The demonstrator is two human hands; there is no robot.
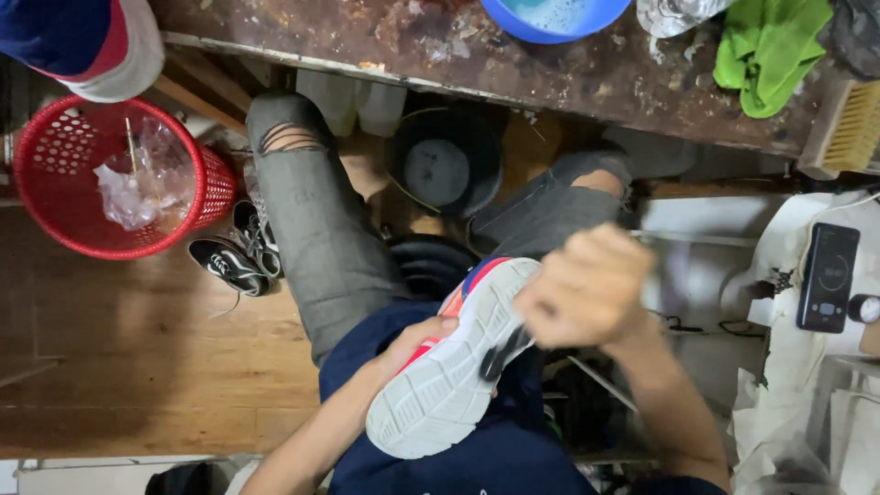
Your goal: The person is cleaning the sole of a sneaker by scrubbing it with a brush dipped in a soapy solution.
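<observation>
A sports shoe lies sole-up over my lap, its pale grey tread facing the camera and a red and blue upper showing along its left edge. My left hand grips the shoe's left side from underneath. My right hand is a blurred fist over the toe end and holds a small dark tool whose tip rests on the sole. What kind of tool it is cannot be made out. My knees in torn grey jeans frame the shoe.
A stained workbench runs across the top with a blue bowl, a green cloth and a brush. A red basket and black sneakers sit on the wooden floor at left. A dark phone lies right.
</observation>
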